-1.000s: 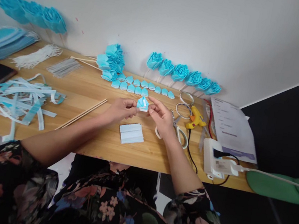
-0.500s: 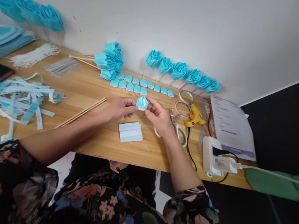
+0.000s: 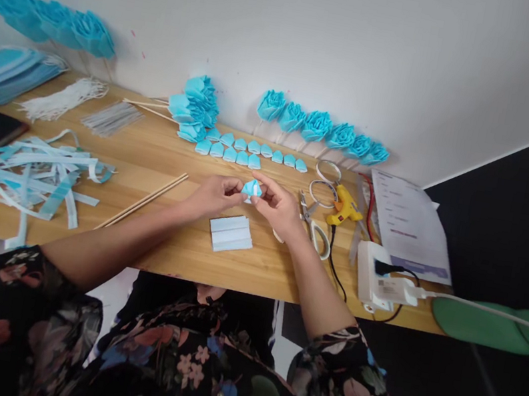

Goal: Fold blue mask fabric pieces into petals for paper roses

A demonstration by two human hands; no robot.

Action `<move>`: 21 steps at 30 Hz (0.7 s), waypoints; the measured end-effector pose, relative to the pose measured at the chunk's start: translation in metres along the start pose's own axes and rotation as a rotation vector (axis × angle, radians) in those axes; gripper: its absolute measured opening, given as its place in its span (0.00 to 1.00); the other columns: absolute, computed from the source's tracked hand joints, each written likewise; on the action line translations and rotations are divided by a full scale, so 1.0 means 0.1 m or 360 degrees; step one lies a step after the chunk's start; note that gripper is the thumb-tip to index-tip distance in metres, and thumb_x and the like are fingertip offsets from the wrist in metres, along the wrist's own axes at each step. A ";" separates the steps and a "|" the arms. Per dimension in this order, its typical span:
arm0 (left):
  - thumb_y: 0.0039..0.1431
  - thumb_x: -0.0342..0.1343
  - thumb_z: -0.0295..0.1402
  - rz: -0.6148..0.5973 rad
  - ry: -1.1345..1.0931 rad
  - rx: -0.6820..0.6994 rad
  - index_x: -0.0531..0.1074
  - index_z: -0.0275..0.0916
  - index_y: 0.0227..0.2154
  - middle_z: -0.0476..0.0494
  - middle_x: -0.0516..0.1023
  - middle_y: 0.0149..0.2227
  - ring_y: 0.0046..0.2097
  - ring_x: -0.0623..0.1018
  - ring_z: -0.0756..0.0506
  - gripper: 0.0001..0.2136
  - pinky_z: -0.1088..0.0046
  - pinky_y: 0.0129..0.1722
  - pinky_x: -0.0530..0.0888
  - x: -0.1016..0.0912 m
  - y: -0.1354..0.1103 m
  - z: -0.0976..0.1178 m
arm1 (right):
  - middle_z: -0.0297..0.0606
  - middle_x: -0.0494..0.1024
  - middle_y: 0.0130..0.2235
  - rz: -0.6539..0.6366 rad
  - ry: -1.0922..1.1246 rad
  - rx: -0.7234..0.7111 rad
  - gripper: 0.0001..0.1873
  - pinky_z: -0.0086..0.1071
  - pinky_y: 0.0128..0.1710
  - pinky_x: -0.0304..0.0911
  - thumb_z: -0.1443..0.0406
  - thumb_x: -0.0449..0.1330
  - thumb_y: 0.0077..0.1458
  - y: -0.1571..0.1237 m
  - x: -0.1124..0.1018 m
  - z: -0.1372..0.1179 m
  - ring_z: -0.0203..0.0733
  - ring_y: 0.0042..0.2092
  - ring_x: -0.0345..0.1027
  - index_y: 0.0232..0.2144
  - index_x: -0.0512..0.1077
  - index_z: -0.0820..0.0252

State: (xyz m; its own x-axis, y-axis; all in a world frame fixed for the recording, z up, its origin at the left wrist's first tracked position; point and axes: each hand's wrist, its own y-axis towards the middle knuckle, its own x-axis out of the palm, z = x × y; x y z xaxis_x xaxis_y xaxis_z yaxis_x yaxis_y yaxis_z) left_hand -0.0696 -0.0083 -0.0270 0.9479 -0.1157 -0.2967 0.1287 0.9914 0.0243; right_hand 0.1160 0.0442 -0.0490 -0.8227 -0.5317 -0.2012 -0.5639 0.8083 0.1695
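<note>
Item held: one folded blue piece (image 3: 251, 188), pinched between fingertips of left hand (image 3: 214, 195) and right hand (image 3: 279, 207), just above the wooden table (image 3: 159, 160). Nearby: one white stack (image 3: 231, 233), one scissors (image 3: 313, 223), one glue gun (image 3: 347, 205), two tape rings (image 3: 330, 170), six paper roses (image 3: 317, 126).

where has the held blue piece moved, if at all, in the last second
yes, slightly: blue piece nearer the white stack, farther from the petal row
</note>
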 end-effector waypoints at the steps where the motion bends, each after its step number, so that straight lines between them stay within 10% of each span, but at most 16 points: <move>1: 0.53 0.54 0.38 -0.0001 -0.0005 -0.0005 0.64 0.38 0.22 0.54 0.60 0.22 0.25 0.59 0.53 0.11 0.74 0.26 0.55 0.00 0.00 -0.01 | 0.36 0.78 0.39 -0.0005 -0.0002 0.0004 0.30 0.36 0.45 0.68 0.60 0.62 0.53 0.00 0.00 0.01 0.39 0.40 0.71 0.59 0.70 0.54; 9: 0.53 0.54 0.37 -0.0018 -0.0088 -0.0060 0.66 0.38 0.24 0.52 0.66 0.23 0.26 0.63 0.52 0.09 0.75 0.26 0.59 -0.04 0.00 0.00 | 0.39 0.79 0.46 -0.0056 0.0099 0.0051 0.29 0.41 0.54 0.66 0.58 0.61 0.56 -0.02 -0.05 -0.11 0.43 0.48 0.72 0.59 0.70 0.54; 21: 0.55 0.57 0.36 0.0017 -0.0250 -0.0040 0.71 0.37 0.28 0.51 0.68 0.23 0.25 0.66 0.52 0.07 0.75 0.26 0.62 -0.01 0.00 -0.01 | 0.31 0.71 0.32 -0.0035 -0.0019 0.0012 0.29 0.32 0.36 0.62 0.61 0.62 0.54 -0.02 -0.03 -0.10 0.36 0.33 0.63 0.59 0.69 0.52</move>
State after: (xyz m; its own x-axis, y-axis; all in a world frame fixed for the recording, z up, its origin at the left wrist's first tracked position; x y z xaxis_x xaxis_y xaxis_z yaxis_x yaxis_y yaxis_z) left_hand -0.0710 -0.0079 -0.0272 0.9834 -0.1111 -0.1436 0.1126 0.9936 0.0022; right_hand 0.1190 0.0420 -0.0387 -0.8092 -0.5462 -0.2164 -0.5811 0.7984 0.1576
